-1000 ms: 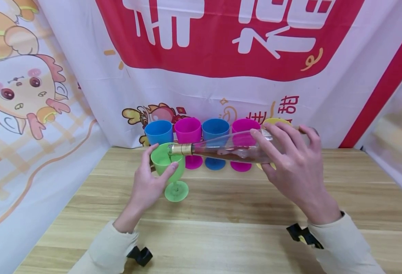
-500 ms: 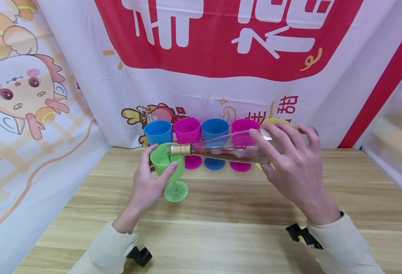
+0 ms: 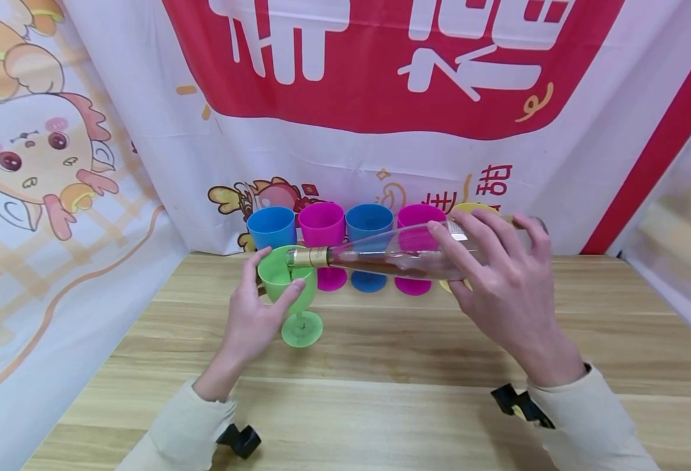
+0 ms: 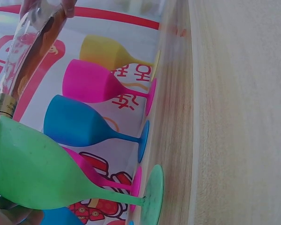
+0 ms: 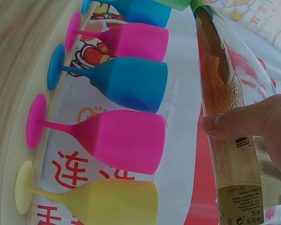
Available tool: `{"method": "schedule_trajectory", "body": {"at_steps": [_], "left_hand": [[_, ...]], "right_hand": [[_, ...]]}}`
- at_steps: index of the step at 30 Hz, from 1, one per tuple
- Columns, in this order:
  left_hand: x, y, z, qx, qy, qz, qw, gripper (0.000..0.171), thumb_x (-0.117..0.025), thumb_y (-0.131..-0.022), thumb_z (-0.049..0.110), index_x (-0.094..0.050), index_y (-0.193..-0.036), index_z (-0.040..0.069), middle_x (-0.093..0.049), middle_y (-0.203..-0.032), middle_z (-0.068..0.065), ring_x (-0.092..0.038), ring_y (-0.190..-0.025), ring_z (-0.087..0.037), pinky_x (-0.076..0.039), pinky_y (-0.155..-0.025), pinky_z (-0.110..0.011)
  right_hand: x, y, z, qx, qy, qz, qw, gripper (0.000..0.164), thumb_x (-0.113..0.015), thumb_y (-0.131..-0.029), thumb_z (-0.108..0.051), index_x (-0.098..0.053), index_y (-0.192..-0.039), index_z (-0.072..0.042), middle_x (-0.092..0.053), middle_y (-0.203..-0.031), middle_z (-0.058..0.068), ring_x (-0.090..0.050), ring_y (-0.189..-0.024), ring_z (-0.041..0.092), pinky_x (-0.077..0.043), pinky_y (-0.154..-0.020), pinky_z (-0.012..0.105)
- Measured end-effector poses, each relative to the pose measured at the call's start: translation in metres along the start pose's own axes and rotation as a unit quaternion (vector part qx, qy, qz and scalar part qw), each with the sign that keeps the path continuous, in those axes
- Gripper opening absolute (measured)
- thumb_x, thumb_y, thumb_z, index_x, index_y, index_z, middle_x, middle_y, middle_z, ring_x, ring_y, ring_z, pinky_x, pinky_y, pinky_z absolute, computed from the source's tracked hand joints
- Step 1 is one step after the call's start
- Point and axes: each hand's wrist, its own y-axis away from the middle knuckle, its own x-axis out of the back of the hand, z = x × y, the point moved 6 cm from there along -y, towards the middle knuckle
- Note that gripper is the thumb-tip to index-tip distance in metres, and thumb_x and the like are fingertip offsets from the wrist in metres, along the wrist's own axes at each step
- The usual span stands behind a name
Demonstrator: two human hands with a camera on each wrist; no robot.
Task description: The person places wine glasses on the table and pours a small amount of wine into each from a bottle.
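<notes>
In the head view my left hand (image 3: 254,314) holds a green plastic goblet (image 3: 295,301) by its bowl, thumb on the near side and fingers on the far side. The goblet tilts slightly, its foot low at the wooden table. My right hand (image 3: 510,294) grips a clear glass wine bottle (image 3: 389,252), tipped nearly level with its gold-banded neck pointing left. The bottle's mouth sits just inside the goblet's rim. Reddish-brown liquid lies along the bottle's lower side, with bubbles in the right wrist view. The left wrist view shows the green bowl (image 4: 37,164) close, hiding the bottle's mouth.
Behind the hands a row of goblets stands along the table's back: blue (image 3: 271,226), pink (image 3: 322,222), blue (image 3: 370,219), pink (image 5: 131,140) and yellow (image 5: 117,201). The bottle partly covers them in the head view. A printed cloth (image 3: 345,157) hangs behind the wooden table (image 3: 381,418).
</notes>
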Motion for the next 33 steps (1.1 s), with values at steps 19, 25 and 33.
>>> {"method": "schedule_trajectory", "body": {"at_steps": [19, 25, 33], "left_hand": [[0.0007, -0.0012, -0.0030, -0.004, -0.004, 0.004, 1.0000, 0.089, -0.072, -0.099, 0.050, -0.024, -0.166, 0.016, -0.051, -0.157, -0.013, -0.051, -0.142, -0.033, -0.048, -0.116, -0.058], [0.0007, -0.0010, -0.0024, -0.002, -0.005, 0.004, 1.0000, 0.089, -0.072, -0.099, 0.050, -0.024, -0.166, 0.016, -0.050, -0.159, -0.013, -0.051, -0.144, -0.034, -0.048, -0.116, -0.059], [0.0007, -0.0009, -0.0017, -0.002, -0.006, 0.004, 1.0000, 0.089, -0.072, -0.099, 0.050, -0.024, -0.166, 0.016, -0.050, -0.158, -0.014, -0.051, -0.143, -0.034, -0.048, -0.116, -0.059]], "right_hand": [[0.0037, -0.0014, -0.0018, 0.007, 0.003, 0.021, 1.000, 0.090, -0.097, -0.068, -0.018, -0.061, -0.150, -0.021, -0.064, -0.145, 0.019, -0.059, -0.133, 0.044, -0.040, -0.115, 0.068], [0.0039, -0.0023, -0.0021, 0.010, 0.003, 0.027, 1.000, 0.087, -0.095, -0.071, -0.019, -0.061, -0.151, -0.021, -0.064, -0.146, 0.019, -0.059, -0.134, 0.044, -0.039, -0.115, 0.068], [0.0045, -0.0020, -0.0023, 0.011, -0.002, 0.037, 0.999, 0.085, -0.094, -0.073, -0.018, -0.061, -0.151, -0.021, -0.065, -0.145, 0.020, -0.060, -0.134, 0.045, -0.039, -0.115, 0.069]]}}
